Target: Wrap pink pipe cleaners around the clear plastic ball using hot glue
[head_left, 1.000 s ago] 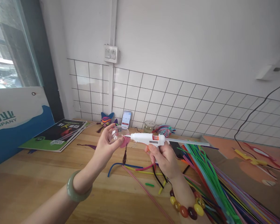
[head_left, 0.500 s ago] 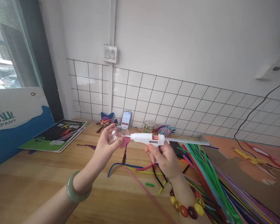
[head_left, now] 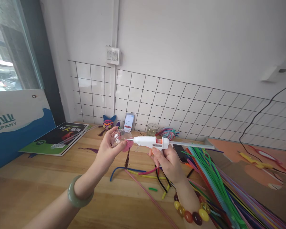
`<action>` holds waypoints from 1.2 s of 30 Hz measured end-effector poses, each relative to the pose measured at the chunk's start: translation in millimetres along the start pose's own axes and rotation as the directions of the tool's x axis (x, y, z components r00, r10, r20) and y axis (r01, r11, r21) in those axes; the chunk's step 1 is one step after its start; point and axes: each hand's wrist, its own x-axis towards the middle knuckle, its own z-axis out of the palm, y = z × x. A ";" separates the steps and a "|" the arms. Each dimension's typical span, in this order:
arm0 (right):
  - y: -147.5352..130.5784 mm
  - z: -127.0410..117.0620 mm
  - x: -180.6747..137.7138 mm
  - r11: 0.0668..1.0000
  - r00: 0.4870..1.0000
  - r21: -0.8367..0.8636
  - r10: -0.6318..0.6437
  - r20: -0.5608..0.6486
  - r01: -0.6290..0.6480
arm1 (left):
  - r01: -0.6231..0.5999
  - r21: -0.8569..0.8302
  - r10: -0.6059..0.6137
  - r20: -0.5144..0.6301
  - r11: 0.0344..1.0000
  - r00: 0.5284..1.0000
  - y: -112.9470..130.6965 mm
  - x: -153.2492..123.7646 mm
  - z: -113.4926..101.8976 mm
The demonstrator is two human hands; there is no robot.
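Note:
My left hand (head_left: pixel 109 145) is closed around a clear plastic ball (head_left: pixel 119 136), with the thumb in front. A pink piece (head_left: pixel 127 145) sits on the ball's right side, and a dark tassel (head_left: pixel 127 159) hangs below it. In my right hand (head_left: pixel 165 159) is a white glue gun (head_left: pixel 147 142), the fingers wrapped round its handle and orange trigger. A long glue stick (head_left: pixel 193 145) juts from the gun's rear. Its nozzle points left and meets the ball by the pink piece and my left thumb; whether glue is coming out cannot be made out.
Pipe cleaners (head_left: pixel 219 181) in many colours lie heaped at the right, with loose pieces mid-table. Along the wall stand a decorated ball (head_left: pixel 108 123), a phone (head_left: pixel 129 122), a glass jar (head_left: pixel 152 129) and a striped ball (head_left: pixel 168 133). Left lies a book (head_left: pixel 59 140); far right, a yellow tool (head_left: pixel 255 161).
Almost nothing differs. Both hands keep their hold, and the nozzle stays at the same spot on the ball.

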 end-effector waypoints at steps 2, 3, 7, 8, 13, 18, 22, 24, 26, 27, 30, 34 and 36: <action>0.6 -0.3 -0.2 1.000 1.000 -0.002 0.001 0.000 -0.001 | 0.002 -0.003 -0.002 -0.005 1.000 1.000 -0.4 0.4 -0.1; 0.8 -0.5 -0.4 1.000 1.000 -0.005 0.000 0.000 0.000 | 0.002 -0.003 -0.002 -0.006 1.000 1.000 -0.5 0.5 -0.1; 1.2 -1.8 -0.9 1.000 1.000 -0.005 0.012 0.008 -0.011 | 0.001 -0.009 -0.001 0.005 1.000 1.000 -0.7 0.4 -0.2; 1.3 -2.0 -0.9 1.000 1.000 -0.003 0.017 0.009 -0.017 | 0.002 -0.009 -0.002 0.005 1.000 1.000 -0.7 0.2 -0.1; 1.9 -2.2 -0.8 1.000 1.000 -0.008 0.015 0.005 -0.015 | 0.000 -0.005 0.000 0.005 1.000 1.000 -0.4 -0.1 -0.3; 1.8 -2.4 -0.7 1.000 1.000 -0.010 0.016 0.006 -0.016 | -0.007 -0.011 0.007 0.010 1.000 1.000 -1.6 0.6 -1.1; 1.5 -2.7 -0.9 1.000 1.000 -0.018 0.016 0.008 -0.016 | -0.004 0.000 0.004 0.015 1.000 1.000 -1.5 0.2 -1.3; 1.3 -2.6 -0.9 1.000 1.000 -0.015 0.018 0.014 -0.018 | 0.002 0.008 -0.002 0.013 1.000 1.000 -0.6 -0.4 -1.2; 1.1 -2.5 -0.7 1.000 1.000 -0.016 0.009 0.016 -0.009 | 0.009 0.012 -0.009 0.012 1.000 1.000 0.2 -0.9 -1.1; 1.1 -2.4 -0.7 1.000 1.000 -0.021 0.001 0.016 -0.001 | 0.010 0.012 -0.010 0.011 1.000 1.000 0.5 -1.0 -1.1; 2.1 -2.5 -0.6 0.999 1.000 -0.030 -0.011 0.016 0.011 | 0.010 0.016 -0.010 0.011 1.000 1.000 0.6 -1.2 -1.1; 6.1 -3.1 -1.1 1.000 1.000 -0.016 -0.008 0.009 0.008 | 0.007 0.021 -0.007 0.011 1.000 1.000 0.0 -1.1 -0.7; 7.7 -3.6 -1.3 1.000 1.000 -0.009 -0.011 0.009 0.011 | 0.004 0.019 -0.005 0.014 1.000 1.000 -0.2 -1.0 -0.4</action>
